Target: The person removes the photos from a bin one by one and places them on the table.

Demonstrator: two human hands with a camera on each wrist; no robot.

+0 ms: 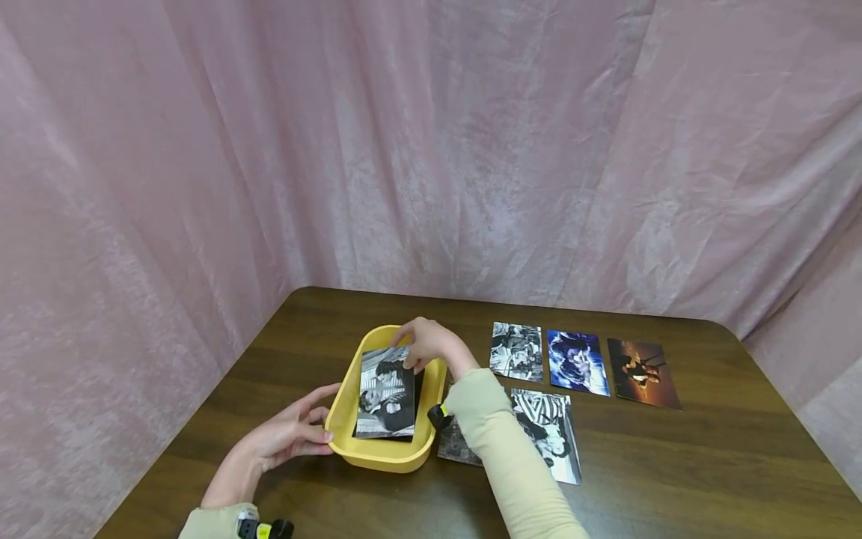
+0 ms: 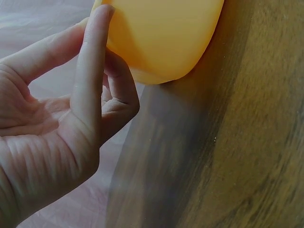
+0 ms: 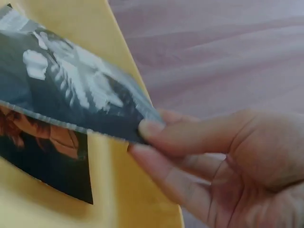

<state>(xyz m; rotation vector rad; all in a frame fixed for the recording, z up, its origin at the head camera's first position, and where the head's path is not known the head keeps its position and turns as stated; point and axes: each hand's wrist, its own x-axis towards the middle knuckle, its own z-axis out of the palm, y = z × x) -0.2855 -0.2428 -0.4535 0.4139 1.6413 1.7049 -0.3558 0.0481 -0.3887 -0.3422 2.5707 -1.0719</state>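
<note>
A yellow plastic tray (image 1: 384, 463) with rounded corners sits at the left of the table. My left hand (image 1: 291, 432) holds its left edge, the thumb at the rim and the fingers bent against the side; the left wrist view has this hand (image 2: 71, 99) at the tray's wall (image 2: 166, 38). My right hand (image 1: 431, 346) reaches over the far right of the tray and pinches the corner of a black-and-white photo card (image 1: 385, 397) between thumb and fingers. Below that card, a dark card with an orange-brown picture (image 3: 52, 156) shows in the right wrist view.
Right of the tray lie a black-and-white card (image 1: 515, 352), a blue card (image 1: 578, 362) and a dark orange card (image 1: 643, 373). Nearer are a striped black-and-white card (image 1: 548, 430) and a grey card (image 1: 458, 443), partly behind my right sleeve. A pink curtain (image 1: 458, 150) hangs behind the wooden table (image 1: 673, 479).
</note>
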